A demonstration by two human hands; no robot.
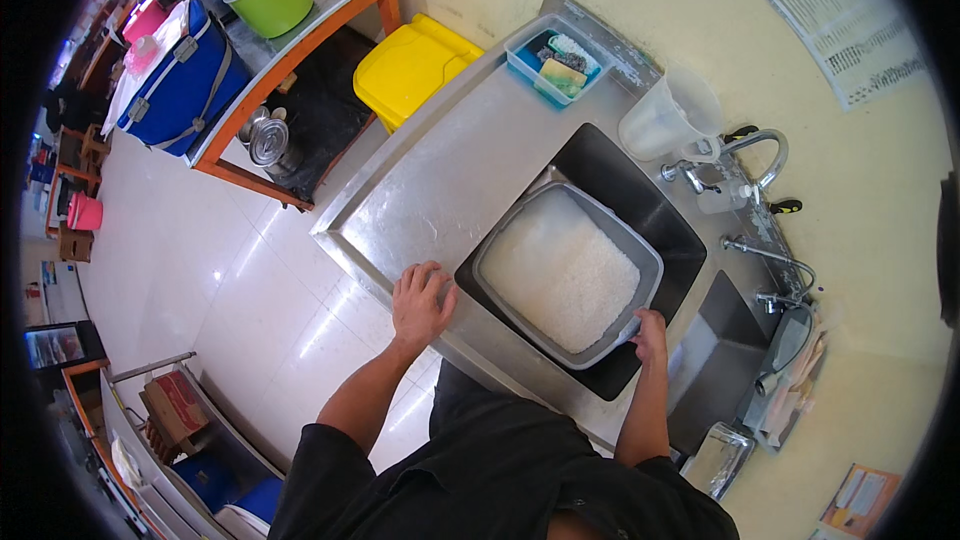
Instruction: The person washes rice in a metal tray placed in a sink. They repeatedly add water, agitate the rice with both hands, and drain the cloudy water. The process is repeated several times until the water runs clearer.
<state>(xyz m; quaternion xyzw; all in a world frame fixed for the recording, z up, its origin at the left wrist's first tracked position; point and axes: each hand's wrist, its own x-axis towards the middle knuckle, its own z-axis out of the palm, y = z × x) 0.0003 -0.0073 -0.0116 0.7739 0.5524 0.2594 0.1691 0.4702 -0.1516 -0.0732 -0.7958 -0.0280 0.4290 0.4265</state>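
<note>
A grey plastic tub [657, 264] holds white rice [566, 277], with cloudy water over part of it. The tub sits in a dark sink basin [679, 244] of a stainless steel counter. My right hand [651, 334] grips the tub's near right corner, with its fingers at the rim. My left hand [421, 301] rests on the counter's near edge [469, 337], left of the basin, fingers spread and holding nothing.
Behind the basin stand a translucent measuring jug [664, 120], a curved tap [776, 157] and a container with sponges [559, 71]. A second sink [705, 360] lies at right. A yellow bin [409, 67] stands beyond the counter's left side.
</note>
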